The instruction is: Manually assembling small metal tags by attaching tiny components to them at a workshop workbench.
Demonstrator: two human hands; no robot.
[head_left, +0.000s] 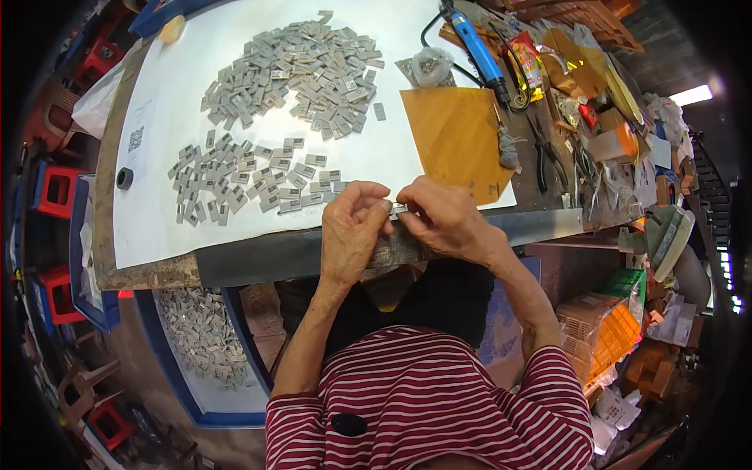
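Close to the table's front edge, my two hands meet over a small grey metal piece [399, 209]. My left hand [349, 233] pinches its left end between thumb and fingers. At the other end, my right hand [448, 219] grips it with thumb and forefinger, the fingers curled. Much of the piece is hidden by my fingertips. Left of my hands, a loose group of similar flat rectangular grey metal pieces [266, 178] lies on white paper [153, 223]. Farther back is a larger heap of grey metal pieces [313, 66].
Right of the paper lie a brown sheet [454, 137], a blue pen-shaped power tool [478, 48], black-handled pliers [546, 157] and assorted clutter. A black ring [124, 178] sits at the paper's left. Below the table, a blue-rimmed tray [227, 421] holds many more pieces.
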